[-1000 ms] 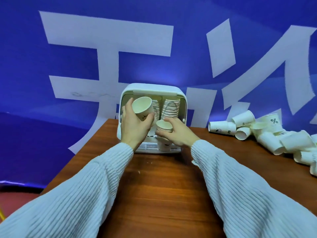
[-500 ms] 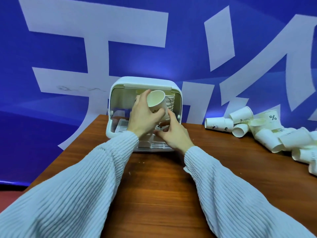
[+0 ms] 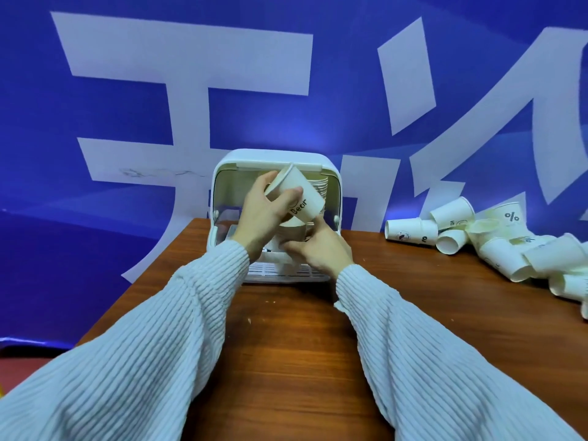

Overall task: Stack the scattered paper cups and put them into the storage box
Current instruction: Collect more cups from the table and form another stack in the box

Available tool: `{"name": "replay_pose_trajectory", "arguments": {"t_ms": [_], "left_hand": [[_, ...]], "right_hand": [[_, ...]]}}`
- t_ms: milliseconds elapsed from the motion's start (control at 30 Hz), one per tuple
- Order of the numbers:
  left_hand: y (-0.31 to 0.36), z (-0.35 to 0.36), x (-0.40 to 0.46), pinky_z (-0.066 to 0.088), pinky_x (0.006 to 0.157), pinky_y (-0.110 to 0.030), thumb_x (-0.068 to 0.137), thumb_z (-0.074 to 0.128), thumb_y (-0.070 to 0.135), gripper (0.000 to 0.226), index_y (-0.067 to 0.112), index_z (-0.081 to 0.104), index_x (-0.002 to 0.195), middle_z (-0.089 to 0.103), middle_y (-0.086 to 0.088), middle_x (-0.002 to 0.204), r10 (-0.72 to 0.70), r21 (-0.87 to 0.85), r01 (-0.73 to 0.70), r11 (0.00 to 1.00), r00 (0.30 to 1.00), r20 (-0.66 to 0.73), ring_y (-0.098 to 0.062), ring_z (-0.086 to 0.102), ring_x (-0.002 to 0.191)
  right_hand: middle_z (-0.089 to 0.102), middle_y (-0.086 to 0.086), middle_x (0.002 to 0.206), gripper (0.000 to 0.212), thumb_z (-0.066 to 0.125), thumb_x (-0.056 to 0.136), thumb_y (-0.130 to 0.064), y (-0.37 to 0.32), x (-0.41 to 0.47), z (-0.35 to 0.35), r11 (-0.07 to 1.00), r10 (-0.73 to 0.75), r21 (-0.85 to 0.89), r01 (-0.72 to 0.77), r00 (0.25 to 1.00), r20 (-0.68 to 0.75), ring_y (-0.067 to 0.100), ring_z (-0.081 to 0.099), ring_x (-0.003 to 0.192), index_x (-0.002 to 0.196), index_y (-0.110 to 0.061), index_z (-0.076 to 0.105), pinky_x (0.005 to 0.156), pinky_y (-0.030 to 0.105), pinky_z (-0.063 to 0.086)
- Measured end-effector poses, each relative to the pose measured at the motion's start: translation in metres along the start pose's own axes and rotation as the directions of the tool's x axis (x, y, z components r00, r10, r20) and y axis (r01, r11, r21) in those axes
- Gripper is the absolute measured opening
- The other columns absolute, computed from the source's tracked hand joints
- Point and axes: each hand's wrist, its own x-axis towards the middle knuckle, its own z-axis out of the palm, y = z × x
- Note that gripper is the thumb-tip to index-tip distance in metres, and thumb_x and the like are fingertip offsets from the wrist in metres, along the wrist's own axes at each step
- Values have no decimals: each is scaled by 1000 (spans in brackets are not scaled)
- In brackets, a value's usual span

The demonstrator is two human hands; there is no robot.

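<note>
A smooth white paper cup (image 3: pixel 299 195), tapered and printed with dark lettering on its side, is tilted with its rolled rim up and to the far left, right in front of the storage box's opening. The left hand (image 3: pixel 264 214) grips it, thumb curled across the near wall and fingers wrapped behind. Just below and to the right, the right hand (image 3: pixel 321 249) curls round a stack of cups (image 3: pixel 291 232) standing on the box's slatted floor; most of that stack is hidden by both hands. The storage box (image 3: pixel 276 159) is glossy white plastic with rounded corners, open toward the near side, and ribbed rims of more nested cups (image 3: pixel 321 189) show inside at the far right. It stands at the far edge of a brown wood-grain table (image 3: pixel 286 345). Well apart on the right lies a heap of scattered cups (image 3: pixel 496 246), most on their sides. Both sleeves (image 3: pixel 143 361) are ribbed pale knit.
</note>
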Motion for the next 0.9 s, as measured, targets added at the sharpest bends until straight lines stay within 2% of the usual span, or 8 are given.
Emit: {"name": "replay_pose_trajectory", "arguments": {"t_ms": [100,200,367,500,633,700,800,900], "left_hand": [[5,-1,2,48,106,-36,78,77,42,80,18,45,147,56,0,136,124,164,-106,981,987,-105,-15,57,123],[-1,-5,2,34,100,-24,85,77,32,76,20,40,150,49,0,133,207,498,-162,852,978,-37,-16,49,123],[-19,-5,8,38,115,-41,76,72,50,89,17,40,153,51,-12,145,62,682,-162,713,984,168,-29,48,136],[-38,2,1,28,122,-43,97,34,67,78,16,40,156,36,-3,163,-52,765,-167,623,966,254,-23,36,148],[-47,6,4,26,123,-44,107,26,48,60,17,35,158,25,2,168,-59,833,-198,517,962,266,-20,28,153],[-44,10,7,23,124,-48,106,27,50,61,20,35,158,22,2,169,-73,860,-184,476,966,247,-22,23,155],[-42,22,-10,21,122,-52,102,41,52,58,24,45,152,35,-2,164,205,865,-233,443,966,156,-25,20,154],[-45,54,-46,28,117,-46,94,55,41,47,20,58,136,52,-3,146,527,751,-471,463,828,194,-25,33,147]], "right_hand": [[71,-2,124,64,71,78,-51,2,-4,-1,1000,1,25,0,998,-55,31,63,117,136,-37,46,99,42,50],[71,3,124,64,66,76,-57,3,-7,0,999,-12,41,13,999,-40,35,61,117,133,-37,45,98,46,51],[71,4,123,65,56,76,-65,1,-9,-5,999,-18,39,18,1000,13,35,61,118,132,-34,47,99,48,51],[68,7,130,51,55,95,-46,1,-12,-11,998,-58,3,58,996,62,34,59,123,140,-25,48,108,47,46],[49,2,158,79,65,92,-34,15,-11,-13,961,-56,275,34,996,72,21,46,144,162,-27,29,119,44,40],[50,-2,156,82,67,86,-30,24,-12,-12,914,-55,402,46,998,11,14,48,142,160,-31,31,118,44,43],[60,-11,138,65,65,91,-21,36,-23,-21,893,-44,436,109,986,-158,9,56,130,152,-31,44,111,37,48],[63,-10,129,50,62,95,-18,64,-27,-36,921,45,378,97,936,-348,11,58,122,142,-31,53,104,35,49]]}}
